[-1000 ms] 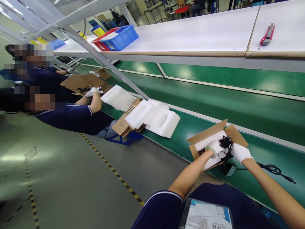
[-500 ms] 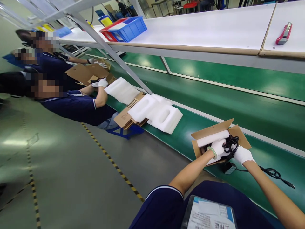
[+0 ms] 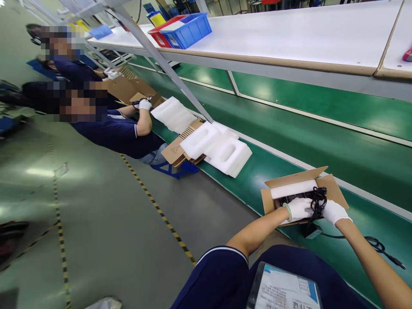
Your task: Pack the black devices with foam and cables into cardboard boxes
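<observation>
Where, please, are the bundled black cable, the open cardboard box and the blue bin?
Bundled black cable (image 3: 319,196), head view: coiled loops.
Open cardboard box (image 3: 333,192), head view: right flap.
Blue bin (image 3: 195,33), head view: outer side wall.

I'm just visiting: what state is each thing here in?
Cardboard box: flaps open
Black cable bundle: coiled
Left hand: gloved, at the bundle, grip unclear
Right hand: gloved, closed on the bundle
Adapter: beside the box, cord attached
White foam: piled
Cartons: folded flat, stacked
Blue bin: open-topped, upright
Red bin: partly hidden
</observation>
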A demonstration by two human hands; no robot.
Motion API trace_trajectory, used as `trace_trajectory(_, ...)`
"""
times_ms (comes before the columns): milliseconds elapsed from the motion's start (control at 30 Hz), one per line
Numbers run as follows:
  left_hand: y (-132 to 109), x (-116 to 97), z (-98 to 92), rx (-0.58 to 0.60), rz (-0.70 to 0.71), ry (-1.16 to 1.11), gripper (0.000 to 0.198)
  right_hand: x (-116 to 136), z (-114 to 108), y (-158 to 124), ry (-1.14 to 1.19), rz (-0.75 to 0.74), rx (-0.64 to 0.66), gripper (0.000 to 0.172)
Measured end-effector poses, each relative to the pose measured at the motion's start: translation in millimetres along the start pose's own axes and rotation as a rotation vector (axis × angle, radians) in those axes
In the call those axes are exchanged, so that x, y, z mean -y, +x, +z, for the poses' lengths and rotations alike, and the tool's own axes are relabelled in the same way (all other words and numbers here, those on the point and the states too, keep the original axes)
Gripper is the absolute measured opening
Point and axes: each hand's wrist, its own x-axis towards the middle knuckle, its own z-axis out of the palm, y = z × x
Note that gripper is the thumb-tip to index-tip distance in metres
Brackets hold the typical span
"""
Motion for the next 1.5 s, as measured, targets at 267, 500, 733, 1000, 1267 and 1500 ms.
trace_trajectory(267,7,-15,5.7,0.098,-0.077,0.461,0.043,-5,-5,10,0.020,-0.039,0.072,0.040)
trace_trajectory(500,1,-15,8.3,0.102,-0.063,0.458,0.028,-12,-2,21,0.010,-0.020,0.048,0.036)
trace_trajectory(733,1,-18,8.2,0.115,-0.053,0.455,0.024,-2,-8,12,-0.005,0.017,0.054,0.035)
trace_trajectory(1000,-11,-13,13.8,0.127,0.064,0.496,0.029,24,-11,7,-0.023,0.109,0.038,0.039)
trace_trajectory(1267,-27,-11,21.5,0.159,0.199,0.593,0.030,14,3,17,-0.017,0.036,0.190,0.026)
trace_trajectory(1500,-28,-22,29.0,0.093,0.086,0.562,0.031,25,13,18,-0.097,0.103,0.113,0.031)
